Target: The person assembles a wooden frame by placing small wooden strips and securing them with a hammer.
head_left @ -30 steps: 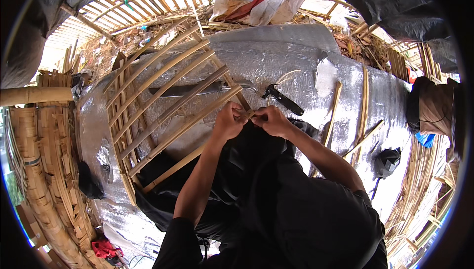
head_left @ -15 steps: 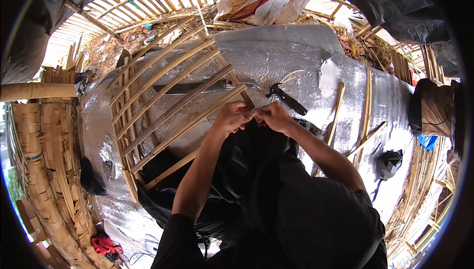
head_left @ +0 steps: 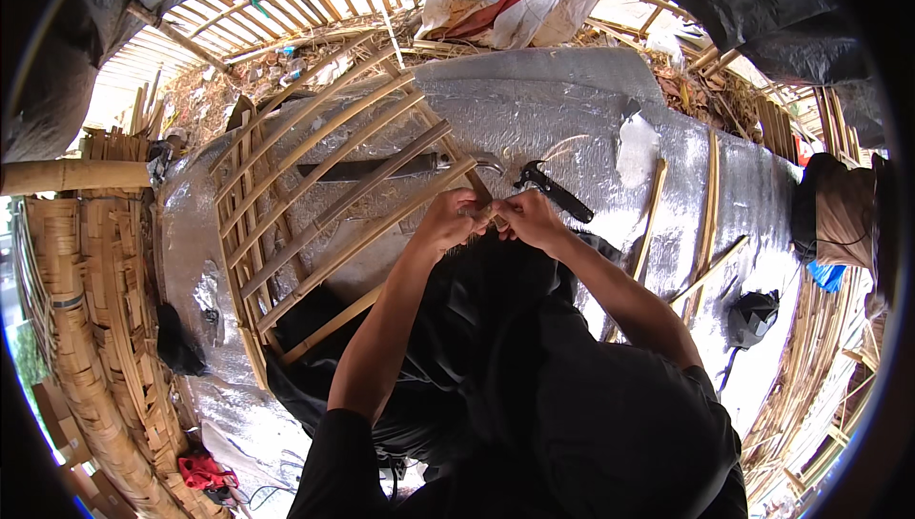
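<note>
A slatted bamboo frame point(head_left: 319, 147) lies slantwise before me, its near part over my dark-clothed legs. At the near end of its right-hand rail point(head_left: 457, 152), my left hand point(head_left: 450, 222) is closed with bent fingers on the frame. My right hand point(head_left: 530, 221) meets it there in a pinch, fingertips almost touching the left ones. Whatever small thing lies between the right fingertips is too hidden to name. Just beyond my right hand rests a black-handled hammer point(head_left: 555, 190). Under the slats is a long dark blade with a handle and hooked metal end point(head_left: 381, 166).
A silvery sheet point(head_left: 534, 90) covers the ground. Loose bamboo strips point(head_left: 707, 219) lie at the right, near a small black object point(head_left: 752, 317). Bundled woven bamboo point(head_left: 95, 328) stands at the left. A sack point(head_left: 505, 4) hangs at the far side, and red cloth point(head_left: 203, 471) lies lower left.
Both hands stay at the rail's end, with the fingers shifted slightly. The bamboo frame has moved very little.
</note>
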A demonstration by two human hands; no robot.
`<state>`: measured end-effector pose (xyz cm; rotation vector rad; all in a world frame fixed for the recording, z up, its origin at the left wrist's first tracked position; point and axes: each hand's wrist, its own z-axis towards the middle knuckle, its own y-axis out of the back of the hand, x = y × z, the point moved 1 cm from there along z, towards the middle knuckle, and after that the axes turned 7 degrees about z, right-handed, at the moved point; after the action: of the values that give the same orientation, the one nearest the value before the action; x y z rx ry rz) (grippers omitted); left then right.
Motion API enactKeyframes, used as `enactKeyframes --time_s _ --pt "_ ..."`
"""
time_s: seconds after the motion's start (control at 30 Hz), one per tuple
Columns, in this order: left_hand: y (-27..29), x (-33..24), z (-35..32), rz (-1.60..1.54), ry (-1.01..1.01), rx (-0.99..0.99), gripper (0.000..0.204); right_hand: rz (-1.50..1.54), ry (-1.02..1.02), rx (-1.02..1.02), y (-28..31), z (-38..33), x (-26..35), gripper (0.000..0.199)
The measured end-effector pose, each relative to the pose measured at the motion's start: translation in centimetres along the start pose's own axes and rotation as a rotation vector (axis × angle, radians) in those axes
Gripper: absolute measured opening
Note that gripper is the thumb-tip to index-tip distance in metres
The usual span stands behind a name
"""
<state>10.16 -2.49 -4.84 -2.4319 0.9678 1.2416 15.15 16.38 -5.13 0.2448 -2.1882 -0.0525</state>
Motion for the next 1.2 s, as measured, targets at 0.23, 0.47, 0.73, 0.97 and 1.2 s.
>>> enactKeyframes --time_s 0.23,0.47,0.73,0.97,1.2 --pt "1.2 -5.0 -0.8 -0.033 0.015 -0.121 0.027 -0.132 0.226 -0.055 1.1 1.7 3.2 0.032" --pt "2.4 -3.8 4.7 -0.071 -0.031 -0.147 0.023 -0.291 0.021 0.084 3.3 7.2 7.1 0.032" --pt "2.1 -1.3 3.9 0.219 -0.2 -0.146 0.019 -0.25 -0.009 0.144 2.0 5.9 4.3 0.034" --pt "2.6 -1.4 1.4 0.193 -0.193 -0.12 0.02 -0.269 0.126 0.113 0.1 4.6 4.5 0.022" --pt "2.3 -2.1 -1.9 0.855 -0.588 -0.372 0.038 -0.357 0.411 0.067 -0.1 4.7 2.5 0.022"
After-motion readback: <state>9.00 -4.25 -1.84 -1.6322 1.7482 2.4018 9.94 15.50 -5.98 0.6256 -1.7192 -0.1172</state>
